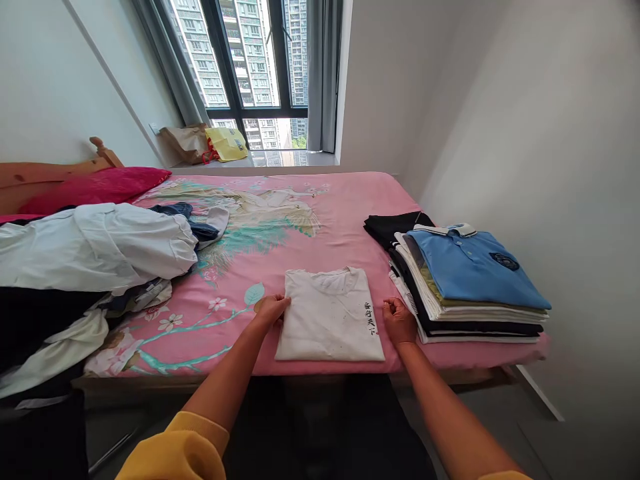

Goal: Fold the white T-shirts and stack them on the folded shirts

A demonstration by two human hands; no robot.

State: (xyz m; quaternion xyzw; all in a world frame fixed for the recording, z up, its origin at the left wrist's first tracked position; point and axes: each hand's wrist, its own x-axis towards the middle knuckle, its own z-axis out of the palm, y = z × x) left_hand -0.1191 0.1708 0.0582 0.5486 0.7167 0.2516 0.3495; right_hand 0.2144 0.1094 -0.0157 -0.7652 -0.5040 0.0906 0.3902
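A folded white T-shirt [330, 313] with small black characters on its right side lies on the pink bed sheet [300, 213] near the bed's front edge. My left hand [270, 311] grips the shirt's left edge, fingers curled round the fabric. My right hand [399, 320] rests at the shirt's right edge with its fingers closed against the cloth. Both forearms reach in from below, with yellow sleeves pushed up.
A stack of folded clothes [470, 293] topped by a blue polo shirt sits at the right. A heap of unfolded white and dark clothes [85, 267] covers the left. A red pillow [95, 188] lies at the headboard. Bags [210, 143] stand on the windowsill.
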